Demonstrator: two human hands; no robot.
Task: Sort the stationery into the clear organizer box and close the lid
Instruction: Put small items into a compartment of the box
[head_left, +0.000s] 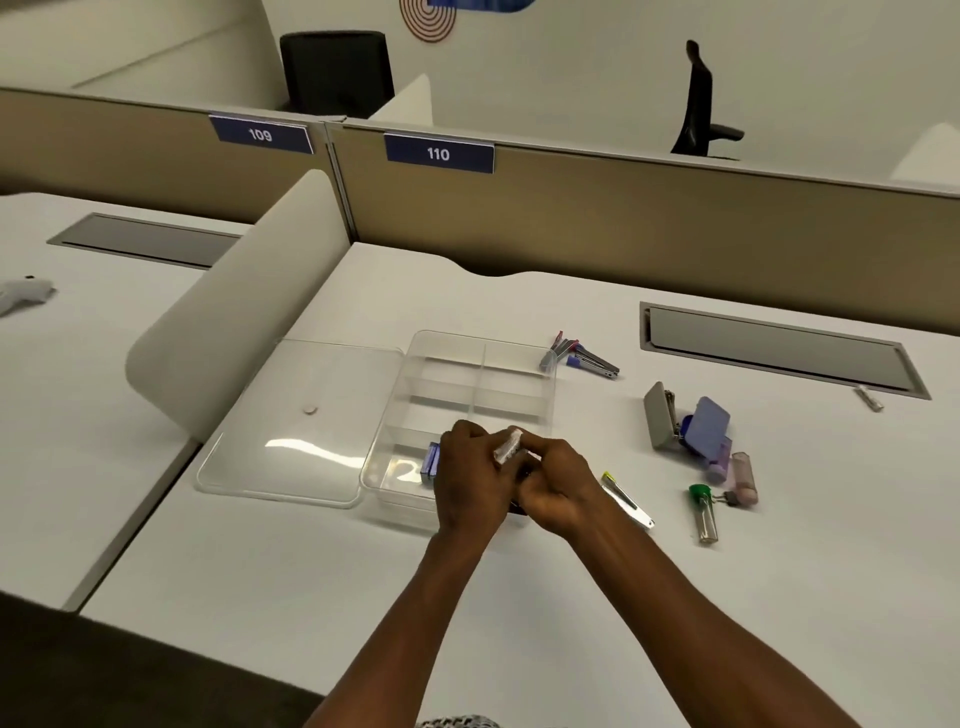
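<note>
The clear organizer box stands open on the white desk, with its lid lying flat to its left. My left hand and my right hand meet over the box's near right corner, both gripping a small whitish wrapped piece. A blue item sits in the near compartment beside my left hand. A yellow-tipped cutter lies just right of my right hand. What lies under my hands is hidden.
Loose stationery lies to the right: red and grey staplers, a grey stapler with a lilac case, a green-capped tube and pinkish tubes. A cable hatch is at the back right. A curved divider borders the left.
</note>
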